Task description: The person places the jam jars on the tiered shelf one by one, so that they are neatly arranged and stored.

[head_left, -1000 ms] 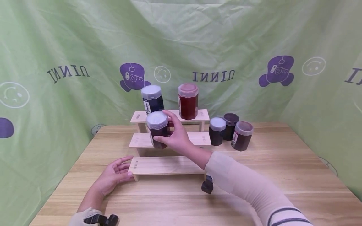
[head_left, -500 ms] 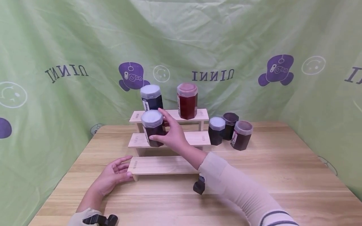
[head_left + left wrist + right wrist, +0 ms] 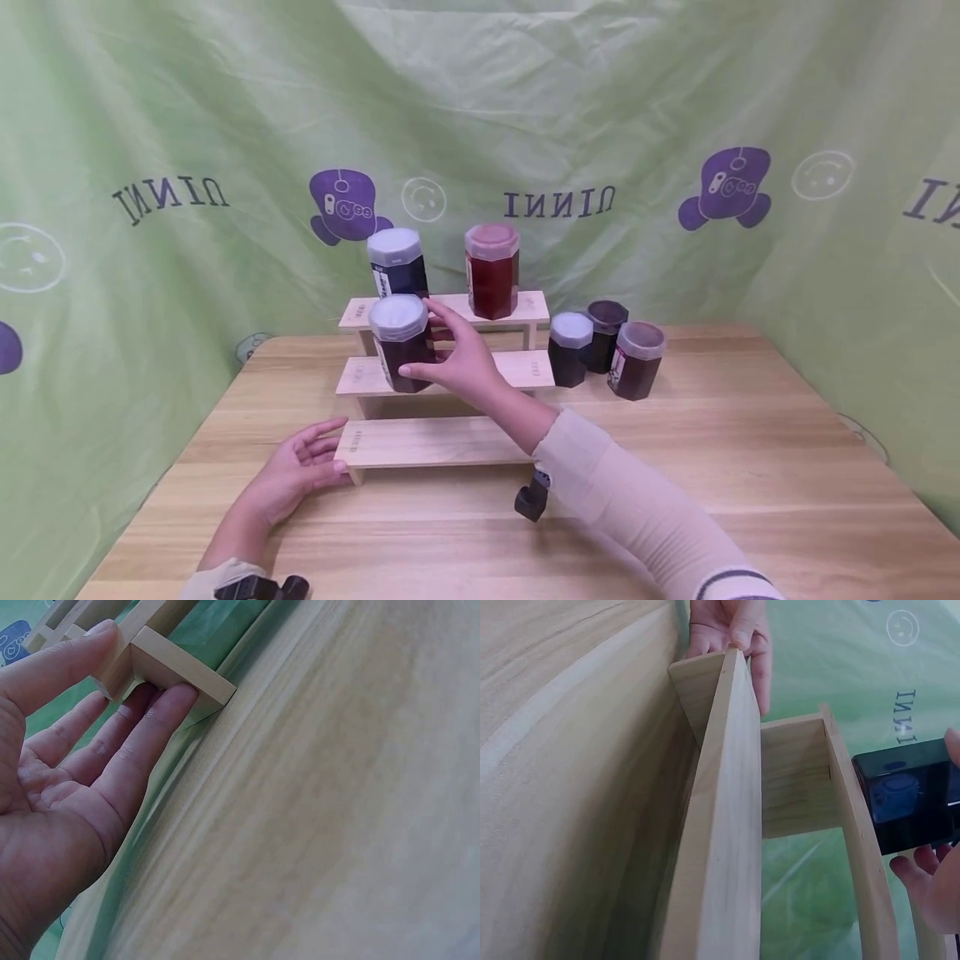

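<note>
A dark octagonal jar [image 3: 396, 354] with a pale lid stands upright at the left part of the middle shelf of a three-tier wooden display stand [image 3: 442, 442]. My right hand [image 3: 468, 362] holds it from the right, thumb in front and fingers behind. In the right wrist view the jar's base [image 3: 907, 796] appears to meet the shelf edge. My left hand [image 3: 288, 475] grips the left end of the lowest tier, thumb at its front corner. The left wrist view shows its fingertips [image 3: 178, 696] against the stand's leg.
On the top shelf are a dark jar with a white lid [image 3: 397, 262] and a red jar [image 3: 492, 275]. Right of the stand, three dark jars cluster on the wooden table: one white-lidded [image 3: 570, 354], one dark-lidded [image 3: 604, 337], one reddish [image 3: 636, 362]. A green printed cloth [image 3: 637, 83] hangs behind.
Over the first half second my right hand and its jar shifted left along the middle shelf; since then they hardly move. My left hand stays at the stand's end. The head view drifts slightly.
</note>
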Tool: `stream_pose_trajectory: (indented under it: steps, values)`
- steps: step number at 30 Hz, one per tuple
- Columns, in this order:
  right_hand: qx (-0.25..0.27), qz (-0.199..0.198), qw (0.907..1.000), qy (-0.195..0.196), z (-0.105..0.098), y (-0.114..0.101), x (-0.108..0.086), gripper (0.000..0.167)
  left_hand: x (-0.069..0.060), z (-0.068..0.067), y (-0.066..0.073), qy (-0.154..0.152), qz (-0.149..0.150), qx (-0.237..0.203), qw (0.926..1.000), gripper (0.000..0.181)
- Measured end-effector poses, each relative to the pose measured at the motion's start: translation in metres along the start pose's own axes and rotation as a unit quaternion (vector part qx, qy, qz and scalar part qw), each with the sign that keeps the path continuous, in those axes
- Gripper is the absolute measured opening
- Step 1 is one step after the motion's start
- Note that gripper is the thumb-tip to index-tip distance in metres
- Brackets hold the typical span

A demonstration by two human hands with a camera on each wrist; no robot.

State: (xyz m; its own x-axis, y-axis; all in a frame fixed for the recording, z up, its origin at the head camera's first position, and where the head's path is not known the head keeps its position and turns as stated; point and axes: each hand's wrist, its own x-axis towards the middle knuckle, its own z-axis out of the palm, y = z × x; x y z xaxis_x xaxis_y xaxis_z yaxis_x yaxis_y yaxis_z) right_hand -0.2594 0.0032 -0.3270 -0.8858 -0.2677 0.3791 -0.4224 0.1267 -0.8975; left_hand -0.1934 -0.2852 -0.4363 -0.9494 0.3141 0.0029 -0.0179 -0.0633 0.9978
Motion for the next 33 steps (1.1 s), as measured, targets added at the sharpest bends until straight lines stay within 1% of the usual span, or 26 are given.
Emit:
stream_pose_trajectory:
  steps: [5,12,16,24,29,33]
  values:
    - [0.012,0.02,0.9997,0.01,-0.002,0.001,-0.006,0.084,-0.001,0.0,-0.001,-0.012,0.01,-0.009,0.9998,0.076]
    - [0.049,0.029,0.998,0.028,-0.01,0.0,-0.017,0.077,0.0,-0.001,-0.001,-0.006,0.006,-0.011,0.9999,0.076]
    - [0.054,0.031,0.9976,0.029,-0.015,0.0,-0.023,0.072,0.0,-0.002,-0.001,-0.008,0.009,-0.009,0.9999,0.075]
    - [0.059,0.006,0.998,0.02,-0.028,0.005,-0.035,0.066,-0.001,0.0,0.002,-0.02,0.02,-0.016,0.9995,0.075]
    - [0.034,-0.003,0.9993,0.011,-0.038,0.003,-0.042,0.063,-0.001,0.0,0.001,-0.026,0.025,-0.017,0.9992,0.075]
    - [0.023,-0.027,0.9994,-0.002,-0.046,0.002,-0.047,0.061,-0.001,-0.001,0.0,-0.032,0.031,-0.021,0.9988,0.073]
